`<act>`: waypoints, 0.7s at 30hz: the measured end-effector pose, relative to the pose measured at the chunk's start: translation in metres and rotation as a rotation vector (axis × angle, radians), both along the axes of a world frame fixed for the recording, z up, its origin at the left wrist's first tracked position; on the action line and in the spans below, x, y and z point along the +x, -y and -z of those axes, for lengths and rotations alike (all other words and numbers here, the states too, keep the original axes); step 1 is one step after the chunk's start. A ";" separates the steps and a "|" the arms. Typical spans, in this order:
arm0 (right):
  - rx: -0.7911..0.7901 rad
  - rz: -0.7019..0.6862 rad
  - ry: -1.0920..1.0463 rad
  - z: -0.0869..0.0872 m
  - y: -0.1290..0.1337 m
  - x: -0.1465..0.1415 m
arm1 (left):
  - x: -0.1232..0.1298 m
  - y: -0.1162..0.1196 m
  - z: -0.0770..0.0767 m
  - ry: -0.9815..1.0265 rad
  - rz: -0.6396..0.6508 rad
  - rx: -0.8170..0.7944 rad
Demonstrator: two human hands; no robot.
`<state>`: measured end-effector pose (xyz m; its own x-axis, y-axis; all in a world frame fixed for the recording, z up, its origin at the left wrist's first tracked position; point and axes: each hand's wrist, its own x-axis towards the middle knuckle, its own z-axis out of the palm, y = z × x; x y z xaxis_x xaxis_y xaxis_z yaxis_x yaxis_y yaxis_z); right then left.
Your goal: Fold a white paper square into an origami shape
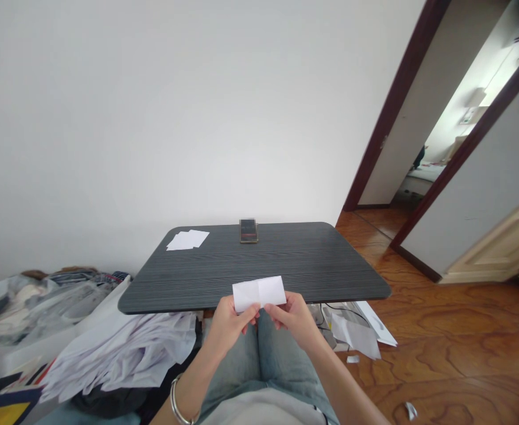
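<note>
A small white folded paper point(259, 291) with a crease down its middle is held up at the front edge of the dark table point(303, 254). My left hand point(235, 319) pinches its lower left part, thumb on the near face. On the right side, my right hand point(291, 316) grips the paper the same way, and the two thumb tips are close together near the bottom edge. Fingers behind the paper are partly hidden. Several white sheets point(187, 239) lie at the table's back left. A phone-like device point(248, 231) leans upright at the back middle.
White cloth or bags point(130, 348) and clothes in clear plastic point(55, 301) are piled left of the table. Papers point(356, 335) and cables lie under its right side. A small scrap point(411, 411) is on the wooden floor point(454, 348). A doorway stands at right.
</note>
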<state>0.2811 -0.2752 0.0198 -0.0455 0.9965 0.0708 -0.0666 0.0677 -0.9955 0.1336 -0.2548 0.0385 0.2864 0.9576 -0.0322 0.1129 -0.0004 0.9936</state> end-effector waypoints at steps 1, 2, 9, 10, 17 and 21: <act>-0.001 -0.003 -0.002 0.000 0.000 0.002 | 0.000 0.000 0.001 -0.002 0.002 0.001; -0.001 -0.007 -0.006 -0.001 0.001 0.004 | -0.001 -0.001 0.003 -0.004 0.003 0.001; -0.040 0.018 -0.038 0.006 0.002 0.021 | -0.003 -0.004 0.012 -0.006 0.019 -0.031; -0.039 0.024 -0.045 0.008 0.002 0.022 | -0.003 -0.004 0.013 -0.011 0.026 -0.032; -0.038 0.040 -0.119 0.012 0.002 0.030 | -0.004 -0.004 0.013 0.003 0.016 -0.030; -0.009 0.115 -0.154 0.011 0.002 0.034 | -0.005 -0.004 0.010 0.043 -0.026 -0.023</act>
